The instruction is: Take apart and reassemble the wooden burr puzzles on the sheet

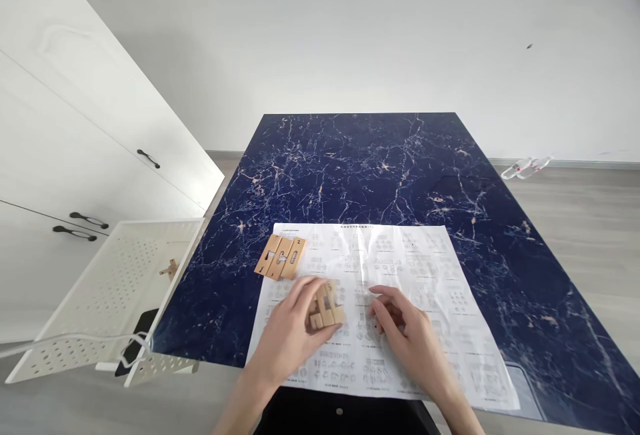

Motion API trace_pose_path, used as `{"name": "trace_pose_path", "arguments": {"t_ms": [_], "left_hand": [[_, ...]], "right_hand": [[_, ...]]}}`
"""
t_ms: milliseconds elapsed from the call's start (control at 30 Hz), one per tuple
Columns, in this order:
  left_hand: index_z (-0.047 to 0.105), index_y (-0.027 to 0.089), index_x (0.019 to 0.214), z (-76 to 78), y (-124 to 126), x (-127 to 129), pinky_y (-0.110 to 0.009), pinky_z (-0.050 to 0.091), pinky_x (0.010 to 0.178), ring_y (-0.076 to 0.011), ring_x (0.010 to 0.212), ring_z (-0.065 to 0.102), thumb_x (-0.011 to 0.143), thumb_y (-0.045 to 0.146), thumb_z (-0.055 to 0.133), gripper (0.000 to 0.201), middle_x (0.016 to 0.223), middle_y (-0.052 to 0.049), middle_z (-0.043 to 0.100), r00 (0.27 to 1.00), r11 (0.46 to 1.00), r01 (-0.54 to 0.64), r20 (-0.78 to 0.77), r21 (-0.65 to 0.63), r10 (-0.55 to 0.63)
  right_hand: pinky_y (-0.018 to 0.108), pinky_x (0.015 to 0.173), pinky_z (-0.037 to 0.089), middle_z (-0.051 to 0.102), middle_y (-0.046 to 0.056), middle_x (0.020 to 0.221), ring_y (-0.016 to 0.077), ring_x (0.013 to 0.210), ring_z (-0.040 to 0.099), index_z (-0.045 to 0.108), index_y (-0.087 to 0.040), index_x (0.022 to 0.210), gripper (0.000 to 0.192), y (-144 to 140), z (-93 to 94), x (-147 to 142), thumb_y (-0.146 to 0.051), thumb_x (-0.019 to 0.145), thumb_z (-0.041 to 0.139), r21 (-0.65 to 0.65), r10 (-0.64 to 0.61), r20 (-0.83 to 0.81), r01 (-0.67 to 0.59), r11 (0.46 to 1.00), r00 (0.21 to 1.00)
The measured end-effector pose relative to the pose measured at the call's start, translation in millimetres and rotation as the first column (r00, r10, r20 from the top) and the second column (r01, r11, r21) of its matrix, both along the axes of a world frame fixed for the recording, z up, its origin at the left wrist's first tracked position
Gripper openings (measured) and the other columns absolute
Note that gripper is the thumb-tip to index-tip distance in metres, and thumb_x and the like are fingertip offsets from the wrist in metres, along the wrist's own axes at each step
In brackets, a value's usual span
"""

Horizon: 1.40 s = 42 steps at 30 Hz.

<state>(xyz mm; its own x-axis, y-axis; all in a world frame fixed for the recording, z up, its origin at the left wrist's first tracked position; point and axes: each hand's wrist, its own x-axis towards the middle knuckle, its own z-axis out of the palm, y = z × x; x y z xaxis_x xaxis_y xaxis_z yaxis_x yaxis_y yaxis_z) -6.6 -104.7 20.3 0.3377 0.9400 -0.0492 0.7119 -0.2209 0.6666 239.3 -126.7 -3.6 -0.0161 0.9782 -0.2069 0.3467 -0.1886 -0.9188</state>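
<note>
On the instruction sheet [400, 275] covering the marble table [360, 162], the left hand [290, 335] grips wooden blocks [327, 305]; beside them the right hand [405, 335] rests loosely curled, seemingly empty.

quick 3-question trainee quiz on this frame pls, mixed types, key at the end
1. True or false: the left hand grips a cluster of wooden blocks over the printed sheet.
2. How many numbered wooden pieces lie side by side at the sheet's upper left corner? A) one B) three C) six
3. What small thing lies in the white perforated tray left of the table?

Key: 1 true; 2 B; 3 a small wooden piece. The right hand rests empty on the sheet.
</note>
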Motion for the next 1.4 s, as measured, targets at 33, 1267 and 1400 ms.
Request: {"name": "trace_pose_path", "arguments": {"t_ms": [33,1267,1400], "left_hand": [[0.049,0.035,0.152,-1.7,-4.8,-8.7,-0.040,0.065,0.102,-0.0296,0.129,0.070,0.096,0.039,0.080,0.064,0.152,-0.006,0.059,0.998,0.998,-0.062,0.002,0.025,0.062],[0.058,0.025,0.134,5.7,-11.4,-44.3,-0.034,0.056,0.063,-0.0257,0.085,0.077,0.097,0.058,0.067,0.051,0.135,-0.008,0.071,0.717,0.780,-0.535,-0.314,0.325,0.623],[0.054,0.024,0.143,6.6,-12.4,-43.8,-0.035,0.058,0.064,-0.0280,0.095,0.079,0.098,0.058,0.067,0.058,0.141,-0.011,0.068,0.726,0.780,-0.524,-0.300,0.342,0.619]], "right_hand": [[0.034,0.064,0.057,0.075,0.005,0.087,0.0229,0.070,0.068,0.067,-0.027,0.125,0.045,-1.6,-0.6,-1.2,-0.064,0.109,0.050,0.008,-0.005,0.013,0.005,1.000,1.000],[0.034,0.059,0.053,0.073,0.005,0.081,0.0217,0.064,0.063,0.074,-0.025,0.113,0.050,-3.9,-1.4,-6.6,-0.067,0.108,0.048,0.086,-0.053,0.063,0.048,0.995,0.997],[0.034,0.058,0.052,0.073,0.005,0.079,0.0213,0.061,0.062,0.074,-0.025,0.115,0.052,-4.0,-0.8,-7.2,-0.069,0.108,0.048,0.097,-0.065,0.067,0.058,0.994,0.996]]}}
